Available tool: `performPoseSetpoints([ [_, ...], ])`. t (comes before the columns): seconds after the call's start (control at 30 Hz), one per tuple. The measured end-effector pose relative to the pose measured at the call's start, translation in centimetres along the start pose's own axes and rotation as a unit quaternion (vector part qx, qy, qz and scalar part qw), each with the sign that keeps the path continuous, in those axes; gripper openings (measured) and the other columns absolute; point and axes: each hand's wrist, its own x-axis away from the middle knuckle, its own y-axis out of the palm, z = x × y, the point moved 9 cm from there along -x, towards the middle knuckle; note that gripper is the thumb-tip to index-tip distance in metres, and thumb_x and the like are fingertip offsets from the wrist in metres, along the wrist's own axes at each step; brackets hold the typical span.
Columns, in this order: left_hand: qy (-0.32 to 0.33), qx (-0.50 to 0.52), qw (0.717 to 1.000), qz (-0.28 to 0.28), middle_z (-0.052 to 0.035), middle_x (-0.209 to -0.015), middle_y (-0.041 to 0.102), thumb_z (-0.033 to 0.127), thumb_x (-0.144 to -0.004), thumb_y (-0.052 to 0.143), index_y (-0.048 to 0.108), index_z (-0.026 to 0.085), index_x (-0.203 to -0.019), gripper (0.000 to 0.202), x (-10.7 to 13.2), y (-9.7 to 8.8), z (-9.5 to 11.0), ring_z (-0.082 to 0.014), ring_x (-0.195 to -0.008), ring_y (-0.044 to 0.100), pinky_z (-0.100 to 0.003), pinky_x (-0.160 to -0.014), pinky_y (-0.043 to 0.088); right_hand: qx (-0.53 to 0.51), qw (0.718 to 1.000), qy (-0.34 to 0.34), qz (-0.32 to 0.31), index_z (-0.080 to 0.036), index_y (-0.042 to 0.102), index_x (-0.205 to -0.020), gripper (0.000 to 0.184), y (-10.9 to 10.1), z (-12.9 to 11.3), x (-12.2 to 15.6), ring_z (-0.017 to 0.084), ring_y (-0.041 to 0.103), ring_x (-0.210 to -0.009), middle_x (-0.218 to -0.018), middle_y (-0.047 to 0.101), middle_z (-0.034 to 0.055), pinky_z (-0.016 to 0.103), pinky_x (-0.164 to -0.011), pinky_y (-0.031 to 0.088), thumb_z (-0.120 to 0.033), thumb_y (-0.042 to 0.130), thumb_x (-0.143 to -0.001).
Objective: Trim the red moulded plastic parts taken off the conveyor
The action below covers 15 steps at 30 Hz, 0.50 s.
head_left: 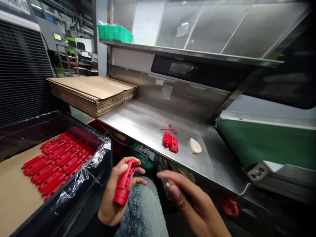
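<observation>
Red plastic tube (125, 184) is in the left hand (108, 200), by the jeans leg (145, 209). Long axis runs forward, leaning right: ringed end near, narrower end far, slots facing up. Tube lies against the palm side, thumb on its left edge, fingers half curled behind, tips out past its right side. Right hand (191, 197) is apart, off to the right, thumb and index closed on a small pale thing (168, 185), too blurred to name
</observation>
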Motion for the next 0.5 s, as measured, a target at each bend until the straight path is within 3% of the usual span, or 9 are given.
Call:
performPoseSetpoints([
  [0.1,-0.006,-0.001,1.000,0.006,-0.0116,-0.103,0.059,0.031,-0.092,0.036,0.065,0.014,-0.099,0.034,0.4,0.4,0.2,-0.0285,-0.098,0.054,-0.041,-0.077,0.052,-0.057,0.996,-0.017,-0.070,-0.031,0.057,-0.100,0.012,2.9,-1.8,0.7,0.009,0.059,-0.067,-0.078,0.061,-0.0057,0.016,-0.061,0.049,-0.034,0.047,-0.096],
  [0.17,-0.016,0.001,1.000,0.013,-0.0120,-0.102,0.062,0.033,-0.091,0.038,0.064,0.014,-0.107,0.036,0.7,0.5,0.2,-0.0290,-0.099,0.056,-0.039,-0.077,0.052,-0.043,0.993,-0.086,-0.063,-0.030,0.054,-0.106,0.015,3.2,-3.3,0.5,0.010,0.060,-0.065,-0.080,0.063,-0.0043,0.017,-0.056,0.049,-0.031,0.044,-0.096],
  [0.23,-0.011,-0.009,0.999,0.029,-0.0118,-0.104,0.063,0.034,-0.090,0.042,0.063,0.015,-0.114,0.037,1.0,0.2,0.3,-0.0285,-0.099,0.057,-0.037,-0.077,0.053,0.020,0.986,-0.161,-0.044,-0.029,0.050,-0.121,0.026,3.2,-4.4,0.6,0.013,0.066,-0.081,-0.099,0.068,0.0007,0.019,-0.065,0.053,-0.029,0.042,-0.097],
  [0.3,0.006,-0.031,0.999,0.043,-0.0114,-0.104,0.064,0.033,-0.090,0.044,0.064,0.015,-0.115,0.037,1.2,-0.1,0.8,-0.0276,-0.099,0.057,-0.035,-0.075,0.054,0.108,0.976,-0.184,-0.030,-0.026,0.047,-0.129,0.032,3.3,-4.4,0.8,0.015,0.066,-0.086,-0.101,0.068,0.0041,0.023,-0.070,0.055,-0.027,0.039,-0.098],
  [0.5,0.044,-0.093,0.992,0.071,-0.0092,-0.102,0.064,0.030,-0.088,0.049,0.067,0.018,-0.110,0.031,1.7,-0.3,1.8,-0.0249,-0.094,0.057,-0.029,-0.060,0.055,0.333,0.917,-0.221,0.004,-0.019,0.043,-0.136,0.038,4.0,-4.4,1.7,0.012,0.056,-0.054,-0.075,0.059,-0.0007,0.022,-0.045,0.046,-0.027,0.039,-0.099],
])
